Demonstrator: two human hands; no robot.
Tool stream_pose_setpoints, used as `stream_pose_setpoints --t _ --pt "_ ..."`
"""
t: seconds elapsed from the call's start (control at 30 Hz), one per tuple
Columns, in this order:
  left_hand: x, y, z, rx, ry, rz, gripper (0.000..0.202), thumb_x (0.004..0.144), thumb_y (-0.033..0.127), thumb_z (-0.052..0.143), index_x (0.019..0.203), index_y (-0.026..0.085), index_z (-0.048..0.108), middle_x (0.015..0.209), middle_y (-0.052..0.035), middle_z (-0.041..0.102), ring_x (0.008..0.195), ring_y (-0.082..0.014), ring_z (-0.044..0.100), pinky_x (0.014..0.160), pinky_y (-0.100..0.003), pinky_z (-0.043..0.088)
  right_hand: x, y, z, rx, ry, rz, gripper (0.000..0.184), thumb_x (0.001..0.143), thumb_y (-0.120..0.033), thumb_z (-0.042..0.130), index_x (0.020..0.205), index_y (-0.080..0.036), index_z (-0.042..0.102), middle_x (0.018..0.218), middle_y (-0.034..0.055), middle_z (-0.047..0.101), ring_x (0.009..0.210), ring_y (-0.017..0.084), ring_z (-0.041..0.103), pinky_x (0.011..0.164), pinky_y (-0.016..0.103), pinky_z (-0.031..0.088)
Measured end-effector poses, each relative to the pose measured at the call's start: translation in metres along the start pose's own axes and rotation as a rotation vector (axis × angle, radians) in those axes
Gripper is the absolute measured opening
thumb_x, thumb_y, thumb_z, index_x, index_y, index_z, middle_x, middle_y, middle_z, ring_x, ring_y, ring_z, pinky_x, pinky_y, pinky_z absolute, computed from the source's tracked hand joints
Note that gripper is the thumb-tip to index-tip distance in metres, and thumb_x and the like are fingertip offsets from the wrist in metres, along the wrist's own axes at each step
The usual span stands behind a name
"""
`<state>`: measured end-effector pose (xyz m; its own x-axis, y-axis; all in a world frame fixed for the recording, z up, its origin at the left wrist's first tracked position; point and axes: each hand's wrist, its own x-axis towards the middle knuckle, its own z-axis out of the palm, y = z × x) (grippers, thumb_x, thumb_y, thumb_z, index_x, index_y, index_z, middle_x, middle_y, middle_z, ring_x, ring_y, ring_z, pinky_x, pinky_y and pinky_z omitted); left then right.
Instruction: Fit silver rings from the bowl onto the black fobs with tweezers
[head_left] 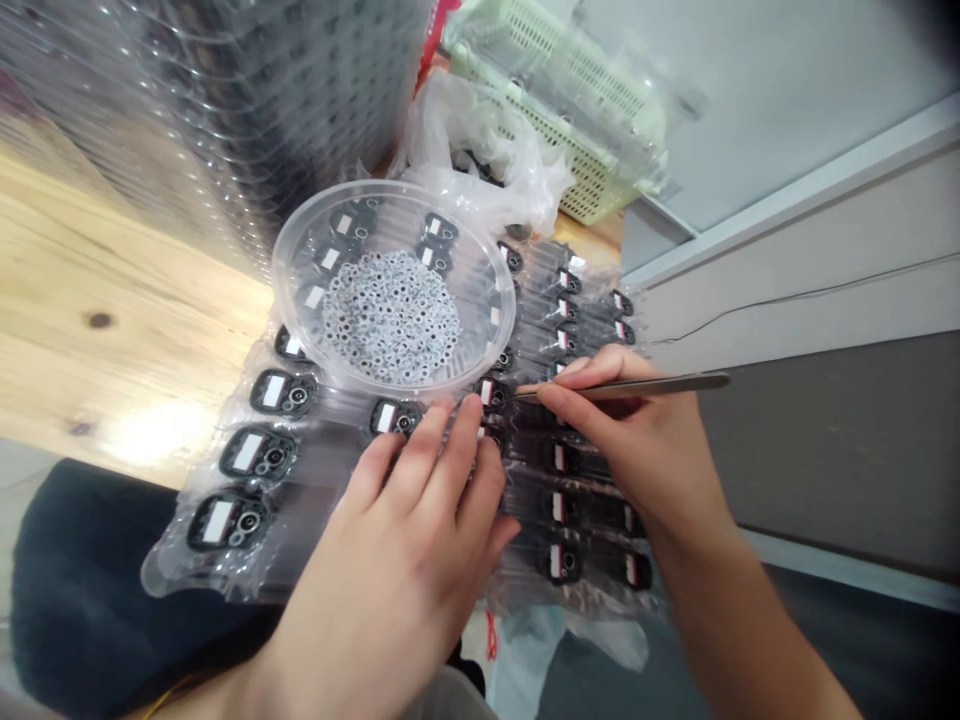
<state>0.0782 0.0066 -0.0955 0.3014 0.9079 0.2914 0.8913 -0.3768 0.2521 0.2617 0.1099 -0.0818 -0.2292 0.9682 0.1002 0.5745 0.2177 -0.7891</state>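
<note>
My left hand (412, 530) lies flat, fingers stretched out, on a clear plastic blister tray (187, 560) that holds rows of small black parts with white labels (259, 450). My right hand (637, 440) pinches metal tweezers (637, 385), whose tips touch a black part (491, 392) just beyond my left fingertips. A clear round bowl (300, 240) full of several small silvery rings (390, 315) rests on the far side of the tray.
The tray sits at the edge of a wooden table (90, 320). A tall stack of clear trays (225, 110) stands at the back left. A crumpled plastic bag (480, 150) and a pale green basket (570, 110) lie behind the bowl. A dark cloth (82, 600) covers my lap.
</note>
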Motion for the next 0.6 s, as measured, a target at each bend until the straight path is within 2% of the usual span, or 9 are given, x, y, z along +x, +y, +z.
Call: stream_pose_setpoints --t 0.27,0.6 --pt "-0.0006 -0.0007 -0.0003 -0.001 0.000 0.003 0.036 0.101 0.033 0.037 0.123 0.015 0.060 0.143 -0.0107 0.054 0.132 -0.0270 0.046 0.099 -0.042 0.035 0.0002 0.0017 0.0004 -0.041 0.005 -0.020 0.017 0.078 -0.033 0.078 0.073 -0.023 0.066 0.071 -0.0005 0.064 0.067 0.015 0.060 0.056 0.026 0.047" --pt "0.0000 -0.0014 -0.0017 -0.014 -0.001 0.005 0.036 0.101 0.033 0.038 0.124 0.015 0.060 0.142 -0.0110 0.054 0.131 -0.0281 0.049 0.099 -0.043 0.035 0.0008 0.0038 0.0000 0.032 0.023 -0.010 0.014 0.079 -0.030 0.076 0.073 -0.025 0.065 0.071 -0.0011 0.063 0.067 0.016 0.059 0.058 0.029 0.046"
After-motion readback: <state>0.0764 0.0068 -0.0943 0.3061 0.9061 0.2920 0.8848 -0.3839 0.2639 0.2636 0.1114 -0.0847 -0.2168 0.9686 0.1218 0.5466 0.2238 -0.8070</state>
